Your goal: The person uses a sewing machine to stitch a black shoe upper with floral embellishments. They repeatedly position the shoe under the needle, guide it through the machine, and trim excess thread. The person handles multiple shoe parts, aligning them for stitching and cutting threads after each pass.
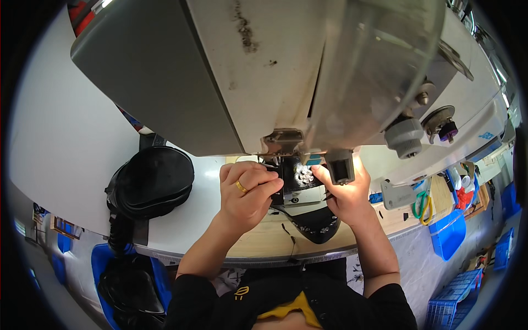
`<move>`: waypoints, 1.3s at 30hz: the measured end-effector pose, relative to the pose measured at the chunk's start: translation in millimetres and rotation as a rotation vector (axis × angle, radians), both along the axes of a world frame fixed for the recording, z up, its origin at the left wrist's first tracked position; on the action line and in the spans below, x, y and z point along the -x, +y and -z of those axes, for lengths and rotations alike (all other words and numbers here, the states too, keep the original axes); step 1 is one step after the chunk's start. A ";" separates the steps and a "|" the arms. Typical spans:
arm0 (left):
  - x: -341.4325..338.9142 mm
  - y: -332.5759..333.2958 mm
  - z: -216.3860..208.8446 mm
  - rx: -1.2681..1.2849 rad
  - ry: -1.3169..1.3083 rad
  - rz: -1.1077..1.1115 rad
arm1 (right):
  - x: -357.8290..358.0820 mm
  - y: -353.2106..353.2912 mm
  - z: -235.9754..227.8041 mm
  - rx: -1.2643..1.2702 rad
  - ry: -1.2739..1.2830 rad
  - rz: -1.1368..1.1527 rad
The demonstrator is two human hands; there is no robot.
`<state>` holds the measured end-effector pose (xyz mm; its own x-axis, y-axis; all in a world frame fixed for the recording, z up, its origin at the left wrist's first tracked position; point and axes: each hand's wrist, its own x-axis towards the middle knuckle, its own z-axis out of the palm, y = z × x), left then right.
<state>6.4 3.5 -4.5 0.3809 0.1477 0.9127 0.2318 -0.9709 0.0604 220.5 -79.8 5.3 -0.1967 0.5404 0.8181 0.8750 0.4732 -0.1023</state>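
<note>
A black leather-like piece with a shiny stone ornament [303, 175] lies under the head of a sewing machine [258, 71], in bright lamp light. Its rounded lower end [316, 224], trimmed with small stones, hangs toward me. At its left edge, my left hand [247, 190], with a gold ring, is closed, thumb and fingers pinched on the piece. My right hand [349, 192] grips the right edge, one finger reaching in beside the ornament. A metal machine part [340, 167] hides some of the right fingers.
Stacked black leather-like pieces [157, 179] lie on the table at left. More black pieces fill a blue bin [99, 264] below. At right are green-handled scissors [422, 208], a thread bobbin [448, 132] and a blue tray [448, 234]. A blue basket [454, 300] stands on the floor.
</note>
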 end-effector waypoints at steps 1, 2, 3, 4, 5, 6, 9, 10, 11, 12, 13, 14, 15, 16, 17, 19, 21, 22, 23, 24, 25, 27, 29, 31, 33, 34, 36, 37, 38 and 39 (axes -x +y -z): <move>-1.5 0.7 1.0 -0.006 -0.003 -0.003 | -0.4 0.5 0.1 0.012 0.007 0.002; -2.1 1.3 1.5 -0.012 -0.006 -0.007 | -0.5 1.1 0.2 0.023 0.015 0.005; -2.0 0.8 1.3 -0.007 -0.011 -0.004 | -0.5 1.2 0.5 0.024 0.028 -0.008; -1.7 -0.1 1.1 -0.001 -0.016 -0.002 | 0.0 1.4 0.9 0.024 0.041 -0.021; -1.2 -0.7 0.9 0.004 -0.021 0.000 | 0.7 1.6 1.1 0.024 0.054 -0.034; -1.9 0.0 1.2 0.008 -0.022 -0.002 | 0.8 1.7 -0.4 0.027 0.048 -0.028; -4.0 3.2 1.4 0.016 -0.030 -0.014 | -0.1 3.8 -4.4 0.028 0.034 -0.009; -5.0 4.2 1.5 0.018 -0.035 -0.023 | -1.5 6.9 -2.2 0.022 0.033 -0.002; -5.9 4.8 1.8 0.020 -0.041 -0.031 | -2.5 9.1 0.4 0.017 0.032 0.006; -6.1 3.9 3.0 0.036 -0.057 -0.018 | -2.9 10.5 2.5 0.047 0.062 0.000; -5.5 1.2 5.3 0.054 -0.072 -0.006 | -3.7 12.9 4.2 0.034 0.077 -0.006; -5.5 0.0 6.1 0.071 -0.087 0.007 | -4.8 15.8 5.6 0.021 0.093 -0.013; -4.9 -0.4 6.6 0.063 -0.079 -0.004 | -4.9 17.3 7.2 0.013 0.110 -0.022; -4.2 -0.9 6.6 0.056 -0.070 -0.014 | -4.9 17.8 7.2 0.006 0.105 -0.021; -3.5 -1.4 6.4 0.049 -0.061 -0.024 | -5.0 17.9 6.9 -0.001 0.100 -0.021; -2.8 -2.7 2.7 0.037 -0.034 -0.044 | -5.3 17.8 6.7 -0.007 0.096 -0.020; -2.7 -3.7 0.0 0.031 -0.020 -0.061 | -5.1 17.7 7.3 -0.003 0.100 -0.024; -2.8 -4.1 -0.8 0.030 -0.020 -0.068 | -5.4 17.9 7.3 -0.015 0.078 -0.007; -3.1 -4.0 -1.1 0.030 -0.020 -0.076 | -5.9 18.3 7.1 -0.026 0.056 0.009; -3.9 -2.5 0.0 0.036 -0.035 -0.074 | -5.8 18.6 7.0 -0.038 0.034 0.025; -5.6 -0.3 2.3 0.041 -0.050 -0.073 | -6.7 19.2 7.8 -0.028 0.040 0.021; -7.0 0.4 3.5 0.054 -0.065 -0.080 | -9.7 20.9 9.8 -0.010 0.052 0.014; -7.8 0.0 2.4 0.070 -0.064 -0.096 | -9.1 22.9 9.1 -0.023 0.079 0.007; -7.7 -1.3 0.1 0.067 -0.062 -0.104 | -8.3 24.2 9.2 -0.019 0.102 0.009; -8.3 -1.3 -0.8 0.072 -0.062 -0.112 | -7.8 24.9 8.3 -0.002 0.117 0.021; -9.0 -1.0 -1.1 0.079 -0.062 -0.115 | -7.9 25.4 8.7 -0.008 0.122 0.022; -9.4 -1.1 -0.8 0.074 -0.062 -0.127 | -8.6 27.0 10.3 -0.020 0.131 0.023; -9.3 -1.2 -0.2 0.063 -0.060 -0.136 | -8.6 27.9 10.3 -0.023 0.142 0.015; -9.2 -1.3 0.2 0.052 -0.059 -0.145 | -8.6 28.7 10.2 -0.026 0.152 0.008; -9.2 -1.7 0.5 0.052 -0.057 -0.152 | -8.4 29.1 10.4 -0.028 0.164 0.001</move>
